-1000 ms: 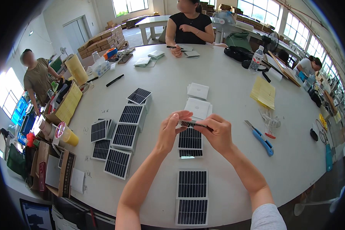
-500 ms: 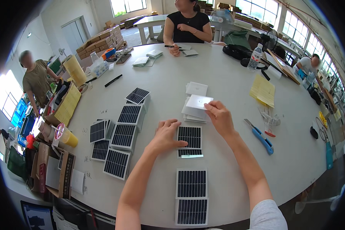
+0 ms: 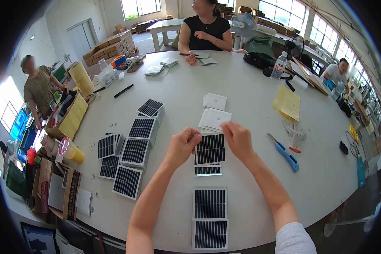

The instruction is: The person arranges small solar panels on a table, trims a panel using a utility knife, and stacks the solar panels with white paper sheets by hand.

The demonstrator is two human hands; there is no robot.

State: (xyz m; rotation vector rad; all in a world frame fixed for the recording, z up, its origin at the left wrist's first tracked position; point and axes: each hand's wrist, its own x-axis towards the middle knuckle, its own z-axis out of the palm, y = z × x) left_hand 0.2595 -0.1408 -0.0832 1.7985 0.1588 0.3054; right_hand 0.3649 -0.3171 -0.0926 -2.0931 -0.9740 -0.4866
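A: Holding what, and where?

B: Holding a small solar panel (image 3: 210, 149) low over the middle of a white table (image 3: 249, 199), partly covering further solar panels (image 3: 207, 171), with only lower strips of those showing. Just short of a stack of white square pieces (image 3: 217, 118), on the far side.

A: Gripped how?

B: Pinched at the upper left corner by the left hand (image 3: 183, 145), between thumb and fingers. Near the upper right corner, the right hand (image 3: 240, 138), fingertips bunched; cannot tell whether gripping the edge or merely beside.

A: Likely to handle how?

B: Probably light, thin and stiff, perhaps slippery on the smooth face. Best treated as fragile: avoid bending or pressing on the middle. Take hold by the corners or opposite edges, with fingertips clear of the dark cells.

A: Looking like what?

B: Flat, nearly square, blackish, ruled with fine pale upright lines, rimmed by a narrow light border. Much like the two solar panels (image 3: 210, 203) lying nearer, one behind the other.
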